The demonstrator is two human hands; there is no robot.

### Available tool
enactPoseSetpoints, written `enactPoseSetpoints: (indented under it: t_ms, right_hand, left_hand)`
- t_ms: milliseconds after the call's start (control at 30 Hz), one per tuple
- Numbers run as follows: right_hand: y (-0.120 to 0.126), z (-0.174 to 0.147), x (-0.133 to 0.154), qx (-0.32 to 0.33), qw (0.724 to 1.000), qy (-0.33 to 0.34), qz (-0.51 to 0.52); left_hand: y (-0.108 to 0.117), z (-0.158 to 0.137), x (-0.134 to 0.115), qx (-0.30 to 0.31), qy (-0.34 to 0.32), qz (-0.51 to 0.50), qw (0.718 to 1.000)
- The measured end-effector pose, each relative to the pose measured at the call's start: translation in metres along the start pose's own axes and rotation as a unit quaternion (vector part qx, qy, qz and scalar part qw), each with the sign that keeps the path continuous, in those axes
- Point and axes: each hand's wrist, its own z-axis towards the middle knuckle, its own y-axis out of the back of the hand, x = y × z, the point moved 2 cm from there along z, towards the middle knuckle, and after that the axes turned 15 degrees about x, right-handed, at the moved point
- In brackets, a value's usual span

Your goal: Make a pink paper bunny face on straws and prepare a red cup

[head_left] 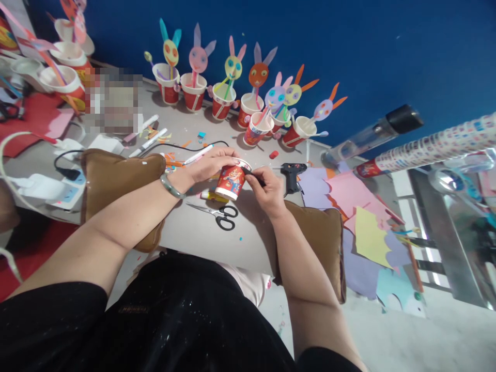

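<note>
A red printed paper cup tilts above the table in front of me. My left hand grips it from the left, fingers over its rim. Against the cup's right side, my right hand is closed in a pinch. A small dark thing shows between those fingers, too covered to name. Black-handled scissors lie on the table just below the cup. Partly behind the cup's base is a yellow item. A black glue gun rests to the right of my right hand.
Cups with paper rabbit heads line the blue wall. Brown cushions lie under both arms. Coloured paper sheets and a long stack of cups are at right. White markers and a power strip are at left.
</note>
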Motion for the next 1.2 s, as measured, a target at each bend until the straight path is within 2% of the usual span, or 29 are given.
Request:
enactPoseSetpoints:
  t_ms: [167,267,533,700,800,967,1200]
  right_hand:
    - [-0.005,0.001,-0.007,-0.079,0.987,-0.05,0.129]
    - [-0.005,0.002,-0.005,-0.088,0.973,-0.073,0.2]
    - [-0.012,0.003,0.009,-0.014,0.923,-0.137,0.36]
    - [-0.022,0.002,0.012,0.038,0.902,-0.179,0.392]
    - [-0.024,0.003,0.01,0.059,0.892,-0.183,0.409]
    - [-0.024,0.004,0.008,0.066,0.882,-0.182,0.43]
    - [-0.022,0.003,0.013,0.054,0.856,-0.204,0.471]
  left_hand:
    - [-0.001,0.002,-0.005,-0.034,-0.031,0.073,0.996]
    - [0.001,0.004,-0.004,-0.055,-0.047,0.104,0.992]
    - [0.005,0.009,0.008,-0.127,-0.074,0.151,0.978]
    - [0.0,0.007,0.009,-0.169,-0.08,0.189,0.964]
    - [-0.004,0.005,0.01,-0.186,-0.083,0.2,0.959]
    - [-0.008,0.006,0.011,-0.19,-0.104,0.203,0.955]
    - [-0.009,0.003,0.007,-0.199,-0.076,0.249,0.945]
